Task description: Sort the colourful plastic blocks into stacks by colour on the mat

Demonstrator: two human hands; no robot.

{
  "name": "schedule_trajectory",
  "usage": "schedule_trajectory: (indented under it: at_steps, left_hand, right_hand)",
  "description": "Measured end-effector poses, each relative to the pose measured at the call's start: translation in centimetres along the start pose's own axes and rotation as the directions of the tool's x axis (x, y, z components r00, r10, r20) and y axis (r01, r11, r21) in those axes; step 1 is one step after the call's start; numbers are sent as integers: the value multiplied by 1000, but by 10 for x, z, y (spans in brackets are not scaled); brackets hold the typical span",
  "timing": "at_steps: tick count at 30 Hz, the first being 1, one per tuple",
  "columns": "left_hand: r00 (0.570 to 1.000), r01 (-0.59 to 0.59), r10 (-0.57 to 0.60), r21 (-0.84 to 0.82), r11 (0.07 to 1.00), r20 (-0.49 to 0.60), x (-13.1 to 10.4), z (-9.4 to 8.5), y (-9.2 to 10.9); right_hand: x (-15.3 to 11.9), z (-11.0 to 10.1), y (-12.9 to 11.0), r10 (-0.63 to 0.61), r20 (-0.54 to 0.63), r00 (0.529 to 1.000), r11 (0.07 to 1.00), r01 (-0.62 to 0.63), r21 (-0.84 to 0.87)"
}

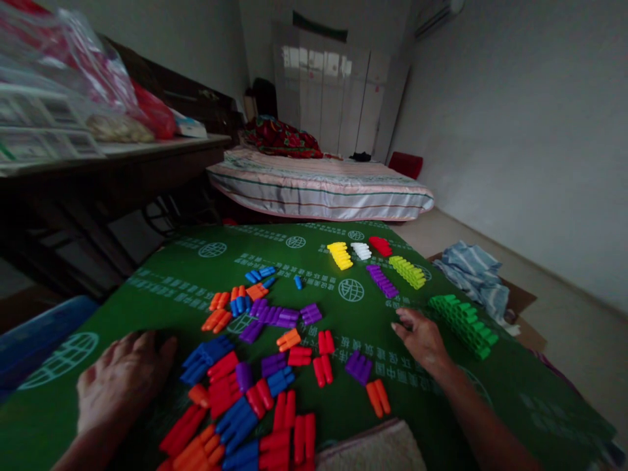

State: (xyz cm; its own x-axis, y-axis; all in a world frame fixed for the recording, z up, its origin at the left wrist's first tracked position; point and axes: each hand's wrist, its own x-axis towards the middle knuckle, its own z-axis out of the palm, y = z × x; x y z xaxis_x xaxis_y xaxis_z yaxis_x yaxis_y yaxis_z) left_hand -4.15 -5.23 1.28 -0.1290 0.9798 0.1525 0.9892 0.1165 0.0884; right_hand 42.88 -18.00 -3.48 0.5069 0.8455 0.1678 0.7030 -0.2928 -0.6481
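Note:
My left hand [122,373] rests on the green board [161,288] at the left, fingers curved and holding nothing, beside a spread of red, blue, orange and purple plastic pieces [226,386]. Over the right part of the board is my right hand [419,337], bare, with its fingers apart. Just right of it stands a stacked green block [464,324]. Beyond it lie joined rows: purple [382,281], yellow-green [407,271], yellow [340,256], white [361,250] and red [380,246]. A purple piece [358,367] and an orange piece [378,398] lie left of my right forearm.
A folded cloth [375,451] lies at the near edge. A bed [318,186] stands beyond the board, and a table [167,154] with bags is at the left. Striped fabric [473,275] sits on cardboard at the right. A blue container [44,333] is at the left edge.

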Motion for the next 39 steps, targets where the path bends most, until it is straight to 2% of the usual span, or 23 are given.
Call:
schedule_trajectory:
  at_steps: [3,7,12,18,24,33,36,39]
  left_hand:
    - [999,10,-11,23,1000,46,-5,-8,7]
    - [999,4,-4,1,1000,48,-8,-12,10]
    - [999,12,-11,-25,1000,44,-10,-14,11]
    - [1000,-3,3,-29,1000,-3,-14,-11,10]
    - [999,10,-10,1,1000,-33,-14,-3,7]
    - [999,2,-1,9,1000,-40,-15,0,7]
    - [999,-1,1,7,1000,-41,-15,2,5]
    - [999,0,1,6,1000,-45,-16,2,5]
  right_hand:
    - [-23,-1,-19,-88,138,987,995,81,59]
    - [-51,-10,-52,-180,327,928,983,183,23]
    - [-68,-17,-83,-189,436,880,960,259,-106]
    - [-69,-5,-85,-175,465,868,925,307,-225]
    - [-71,1,-83,-218,464,859,903,358,-239]
    - [-68,5,-88,-239,464,853,878,394,-272]
    - [-63,5,-99,-206,472,857,878,374,-297]
    - [-53,8,-123,-228,437,870,870,384,-311]
